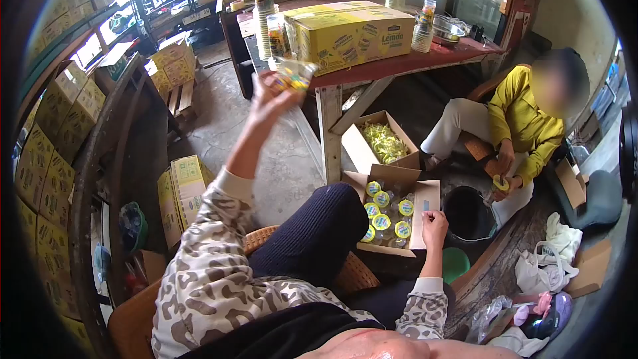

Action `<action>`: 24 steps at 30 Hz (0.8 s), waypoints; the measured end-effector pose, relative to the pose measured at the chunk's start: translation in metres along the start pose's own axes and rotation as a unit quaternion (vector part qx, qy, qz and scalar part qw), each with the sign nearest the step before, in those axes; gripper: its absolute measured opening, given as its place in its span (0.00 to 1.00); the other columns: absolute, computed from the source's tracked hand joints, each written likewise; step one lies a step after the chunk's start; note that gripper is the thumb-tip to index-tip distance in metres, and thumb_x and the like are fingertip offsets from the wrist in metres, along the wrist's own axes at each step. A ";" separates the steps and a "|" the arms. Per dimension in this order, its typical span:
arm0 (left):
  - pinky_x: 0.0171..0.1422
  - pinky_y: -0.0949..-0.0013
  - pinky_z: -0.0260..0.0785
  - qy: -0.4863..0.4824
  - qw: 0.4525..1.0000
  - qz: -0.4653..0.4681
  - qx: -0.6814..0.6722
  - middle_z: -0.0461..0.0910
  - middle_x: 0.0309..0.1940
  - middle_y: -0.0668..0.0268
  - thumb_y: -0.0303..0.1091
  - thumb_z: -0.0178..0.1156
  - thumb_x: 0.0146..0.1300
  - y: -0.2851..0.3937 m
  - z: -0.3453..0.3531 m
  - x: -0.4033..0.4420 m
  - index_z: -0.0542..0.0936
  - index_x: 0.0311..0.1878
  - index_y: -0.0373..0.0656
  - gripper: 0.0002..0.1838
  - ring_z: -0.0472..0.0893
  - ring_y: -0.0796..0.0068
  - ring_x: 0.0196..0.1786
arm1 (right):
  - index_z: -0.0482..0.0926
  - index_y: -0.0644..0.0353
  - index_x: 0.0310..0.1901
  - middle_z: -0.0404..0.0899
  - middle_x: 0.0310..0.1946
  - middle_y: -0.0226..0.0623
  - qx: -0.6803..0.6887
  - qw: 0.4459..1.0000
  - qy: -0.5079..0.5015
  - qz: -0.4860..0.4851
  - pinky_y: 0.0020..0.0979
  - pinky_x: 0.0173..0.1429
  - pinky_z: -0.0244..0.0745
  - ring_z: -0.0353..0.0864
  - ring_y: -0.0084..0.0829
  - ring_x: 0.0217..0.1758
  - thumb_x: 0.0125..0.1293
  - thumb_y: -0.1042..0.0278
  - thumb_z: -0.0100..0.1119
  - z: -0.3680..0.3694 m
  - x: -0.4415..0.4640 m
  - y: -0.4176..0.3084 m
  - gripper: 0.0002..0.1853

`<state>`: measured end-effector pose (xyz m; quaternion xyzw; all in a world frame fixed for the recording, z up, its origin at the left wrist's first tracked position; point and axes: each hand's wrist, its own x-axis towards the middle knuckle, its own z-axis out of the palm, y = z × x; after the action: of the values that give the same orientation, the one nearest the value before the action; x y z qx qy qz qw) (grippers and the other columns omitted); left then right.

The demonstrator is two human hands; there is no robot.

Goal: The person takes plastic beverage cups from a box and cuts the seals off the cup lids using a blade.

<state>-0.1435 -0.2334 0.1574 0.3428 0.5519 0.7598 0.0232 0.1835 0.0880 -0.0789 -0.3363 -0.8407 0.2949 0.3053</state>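
Note:
My left hand (276, 98) is raised near the table's left corner, its fingers closed around a clear plastic cup (292, 78) with a colourful print. Motion blurs the cup, so I cannot tell whether it is one or several nested. Low on the right, the curled fingers of my right hand (435, 228) grip the side flap (426, 207) of an open cardboard box. Inside that box stand several clear containers with yellow-and-white lids (381, 221).
A yellow lemon carton (359, 36) and cup stacks (423, 26) stand on the red table (392, 66). Below is a box of yellow-green strips (383, 143). A seated co-worker (525, 116) holds a lidded container beside a black bucket (470, 213). Cartons (50, 176) line the left.

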 end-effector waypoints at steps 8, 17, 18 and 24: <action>0.51 0.66 0.73 0.155 0.869 0.221 0.415 0.82 0.45 0.61 0.44 0.71 0.59 0.088 -0.105 0.104 0.72 0.66 0.50 0.33 0.81 0.72 0.48 | 0.83 0.68 0.31 0.81 0.30 0.47 -0.043 0.999 0.001 -0.011 0.37 0.41 0.76 0.83 0.43 0.33 0.57 0.71 0.69 0.014 -0.003 0.026 0.08; 0.76 0.37 0.51 0.045 0.629 0.304 0.714 0.76 0.57 0.75 0.33 0.68 0.57 0.126 -0.104 0.149 0.76 0.64 0.66 0.30 0.69 0.65 0.66 | 0.85 0.64 0.32 0.83 0.35 0.47 -0.090 0.995 -0.020 0.034 0.41 0.47 0.77 0.83 0.46 0.38 0.57 0.70 0.67 0.013 -0.011 0.048 0.06; 0.76 0.31 0.45 0.020 0.560 0.321 0.764 0.76 0.57 0.75 0.31 0.67 0.57 0.131 -0.088 0.152 0.77 0.63 0.66 0.29 0.69 0.65 0.66 | 0.85 0.64 0.32 0.83 0.35 0.47 -0.085 0.995 -0.022 0.048 0.41 0.47 0.77 0.83 0.46 0.38 0.57 0.70 0.67 0.012 -0.012 0.045 0.07; 0.82 0.37 0.29 -0.090 0.413 0.417 0.805 0.77 0.51 0.75 0.23 0.59 0.53 0.128 -0.049 0.185 0.84 0.51 0.61 0.24 0.67 0.66 0.68 | 0.84 0.64 0.32 0.82 0.34 0.47 -0.094 0.994 -0.010 0.053 0.43 0.47 0.76 0.82 0.48 0.38 0.56 0.67 0.69 0.008 -0.016 0.036 0.08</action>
<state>-0.2677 -0.2474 0.3505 0.4587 0.6947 -0.1511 -0.5330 0.2017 0.0955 -0.1145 -0.4048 -0.8487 0.2336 0.2476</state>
